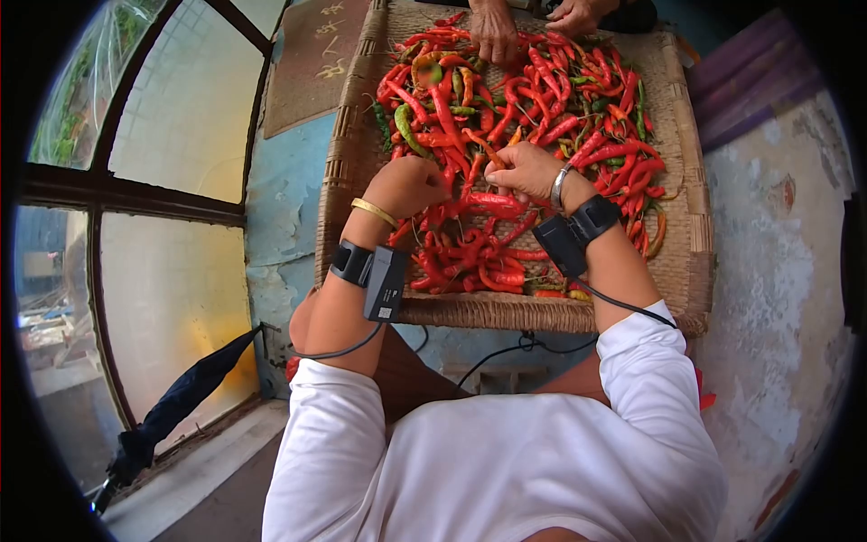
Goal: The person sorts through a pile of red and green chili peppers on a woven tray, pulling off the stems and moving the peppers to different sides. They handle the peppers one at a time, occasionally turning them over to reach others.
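Red chili peppers (492,206), with some green and orange ones among them, cover a large woven tray (515,313) in front of me. My right hand (531,172) is closed, its thumb and forefinger pinching the end of an orange-red chili pepper (485,147). To its left, my left hand (414,186) is curled shut low over the peppers. Its fingertips are turned away, so whatever they hold is hidden. A green chili pepper (405,125) lies just beyond my left hand.
Across the tray, another person's hands (494,34) reach in among the peppers at the far edge. A window (172,181) and a folded dark umbrella (181,397) are on the left. Cables (528,343) hang below the tray's near edge. A peeling wall (768,262) stands at right.
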Demonstrator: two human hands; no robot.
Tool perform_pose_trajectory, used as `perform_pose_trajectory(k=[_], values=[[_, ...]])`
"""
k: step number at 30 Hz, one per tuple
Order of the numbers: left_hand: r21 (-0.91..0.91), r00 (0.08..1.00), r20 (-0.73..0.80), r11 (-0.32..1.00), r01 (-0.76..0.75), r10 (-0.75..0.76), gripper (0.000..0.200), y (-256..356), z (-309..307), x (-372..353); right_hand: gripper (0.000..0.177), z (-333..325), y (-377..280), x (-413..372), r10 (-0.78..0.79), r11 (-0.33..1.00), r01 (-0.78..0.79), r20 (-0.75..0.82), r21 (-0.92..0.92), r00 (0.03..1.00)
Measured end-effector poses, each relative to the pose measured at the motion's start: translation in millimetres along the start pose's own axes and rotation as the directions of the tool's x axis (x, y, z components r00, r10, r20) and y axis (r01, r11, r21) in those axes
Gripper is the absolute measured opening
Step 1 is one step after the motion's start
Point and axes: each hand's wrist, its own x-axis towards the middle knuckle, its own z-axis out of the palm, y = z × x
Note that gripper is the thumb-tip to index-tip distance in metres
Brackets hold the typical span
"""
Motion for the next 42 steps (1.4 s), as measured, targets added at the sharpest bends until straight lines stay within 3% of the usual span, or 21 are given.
perform_pose_trajectory(k=[1,6,7,8,9,10,12,14,16,17,18,20,23,26,29,31,34,38,39,40,42], values=[[0.1,0.996,-0.07,0.994,-0.042,0.049,0.014,-5,4,1,0.021,-5,3,1,-0.032,0.999,0.032,-0.017,0.037,0.999],[0.162,0.981,-0.183,0.986,-0.028,0.058,0.009,-1,4,3,0.026,-24,-8,-9,-0.017,0.987,0.002,0.089,0.162,0.996],[0.18,0.978,-0.201,0.984,-0.012,0.048,0.009,-2,4,2,0.031,-24,-8,-10,-0.19,0.832,0.192,-0.059,0.521,0.98],[0.179,0.978,-0.202,0.984,-0.009,0.046,0.009,-3,6,2,0.038,-24,-10,-12,-0.285,0.523,0.375,-0.258,0.766,0.923],[0.221,0.974,-0.221,0.975,0.002,0.048,0.011,-3,8,1,0.054,-26,-12,-9,-0.184,0.409,0.458,-0.42,0.789,0.889],[0.263,0.969,-0.24,0.965,0.014,0.051,0.013,-3,10,1,0.054,-26,-10,-9,-0.185,0.41,0.457,-0.419,0.789,0.889],[0.274,0.969,-0.24,0.962,0.005,0.064,0.015,-1,13,6,0.054,-26,-4,-7,-0.077,0.73,0.367,-0.464,0.577,0.883],[0.285,0.968,-0.238,0.959,-0.005,0.075,0.016,3,15,8,0.035,-15,7,5,-0.092,0.934,0.203,-0.351,0.295,0.932],[0.304,0.955,-0.275,0.952,-0.027,0.114,0.019,9,16,4,0.03,7,7,9,-0.159,0.978,0.184,-0.22,0.101,0.962],[0.303,0.955,-0.274,0.953,-0.027,0.114,0.019,6,19,5,0.029,18,12,14,-0.265,0.958,0.231,-0.225,-0.168,0.938],[0.324,0.966,-0.236,0.946,-0.029,0.111,0.02,1,23,5,0.029,28,11,17,-0.369,0.867,0.26,-0.198,-0.426,0.908],[0.346,0.974,-0.202,0.938,-0.03,0.106,0.02,-5,26,6,0.03,45,9,18,-0.355,0.722,0.211,-0.09,-0.659,0.931],[0.392,0.975,-0.177,0.919,-0.052,0.13,0.013,-6,27,8,0.027,57,8,16,-0.359,0.682,0.17,-0.123,-0.712,0.925],[0.397,0.985,-0.092,0.913,-0.095,0.142,0.013,-4,24,8,0.026,58,5,16,-0.226,0.772,0.069,-0.171,-0.632,0.959],[0.303,0.995,-0.093,0.953,-0.012,0.042,0.01,5,15,8,0.025,50,1,15,-0.19,0.74,0.068,-0.111,-0.67,0.975],[0.176,0.864,-0.497,0.984,0.013,0.077,0.011,8,8,7,0.023,38,-4,10,-0.226,0.706,0.104,-0.084,-0.701,0.97],[0.176,0.794,-0.594,0.984,-0.025,0.127,0.017,1,10,11,0.02,9,2,10,-0.154,0.828,0.09,-0.069,-0.554,0.986],[0.251,0.845,-0.512,0.968,-0.022,0.152,0.033,-2,20,13,0.017,-29,9,-1,-0.07,0.997,0.071,-0.147,0.003,0.987],[0.252,0.845,-0.512,0.967,-0.023,0.153,0.033,-2,21,13,0.02,-32,16,1,-0.086,0.946,0.157,-0.245,0.285,0.966],[0.268,0.858,-0.493,0.964,-0.006,0.142,0.035,-2,22,13,0.02,-31,20,4,-0.086,0.945,0.157,-0.247,0.285,0.965],[0.282,0.869,-0.478,0.959,0.011,0.131,0.037,-5,24,14,0.028,-27,21,8,0.026,0.814,0.332,-0.601,0.476,0.799]])
